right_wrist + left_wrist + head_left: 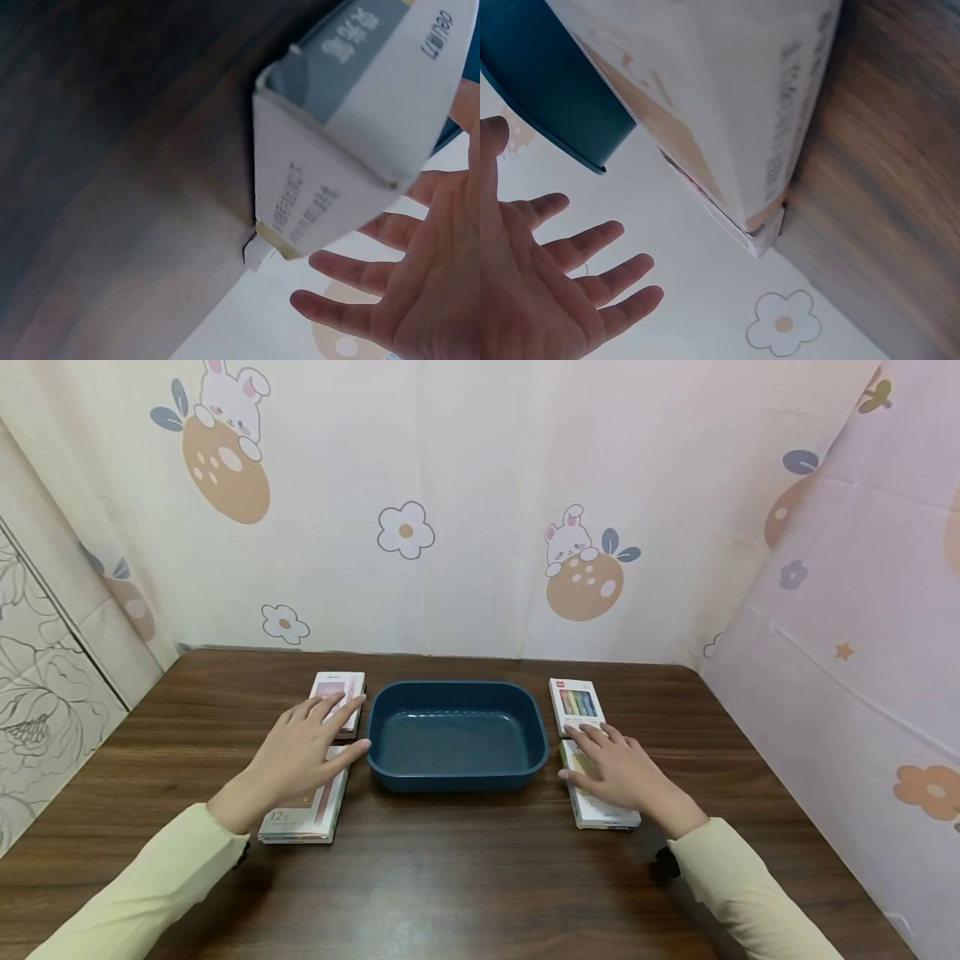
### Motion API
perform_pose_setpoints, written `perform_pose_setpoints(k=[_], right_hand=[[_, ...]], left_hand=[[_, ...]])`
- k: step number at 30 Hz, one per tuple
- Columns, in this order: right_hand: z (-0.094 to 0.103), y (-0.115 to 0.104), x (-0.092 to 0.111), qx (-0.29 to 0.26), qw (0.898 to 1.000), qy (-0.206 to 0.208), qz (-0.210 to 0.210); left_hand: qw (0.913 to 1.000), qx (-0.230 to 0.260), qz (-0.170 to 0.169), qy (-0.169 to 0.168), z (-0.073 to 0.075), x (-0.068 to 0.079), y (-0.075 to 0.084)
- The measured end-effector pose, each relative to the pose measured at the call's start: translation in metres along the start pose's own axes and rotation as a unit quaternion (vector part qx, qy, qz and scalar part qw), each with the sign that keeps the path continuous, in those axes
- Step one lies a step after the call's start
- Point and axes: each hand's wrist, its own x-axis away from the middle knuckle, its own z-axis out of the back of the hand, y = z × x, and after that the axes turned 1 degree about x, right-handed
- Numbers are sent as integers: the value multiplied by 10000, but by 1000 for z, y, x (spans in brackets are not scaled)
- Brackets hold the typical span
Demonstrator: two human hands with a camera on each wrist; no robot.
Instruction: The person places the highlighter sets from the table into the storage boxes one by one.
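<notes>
My left hand (300,764) hovers with spread fingers over two white boxes left of the dark blue plastic basin (457,783). The nearer left box (300,828) is marked "12"; the farther one (333,679) has a pink-purple panel and is partly covered by my fingers. In the left wrist view, a gap separates my palm from the near box (727,97). My right hand (622,772), fingers also spread, is above the near right white box (600,814). Beyond it lies a box with coloured sticks pictured (577,702). Whether the right fingertips touch a box I cannot tell.
All of this stands on a dark wood-grain table (450,885). Behind it hangs a pale curtain (480,593) printed with rabbits and flowers, and a similar cloth (862,693) runs along the right side. Beside the table at left is a flower-patterned panel (45,693).
</notes>
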Motion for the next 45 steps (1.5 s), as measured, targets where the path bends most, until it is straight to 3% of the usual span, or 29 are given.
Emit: perform_pose_setpoints(k=[6,26,45], right_hand=[[-2,-4,1,-145,9998,-80,88],[-7,-4,-1,-426,9984,-179,316],[-6,-5,-5,-564,9976,-356,192]], left_hand=[[9999,34,-133,-54,-2,-4,5],[9967,544,-52,-605,-8,-14,12],[9959,765,-169,-449,-14,-14,13]])
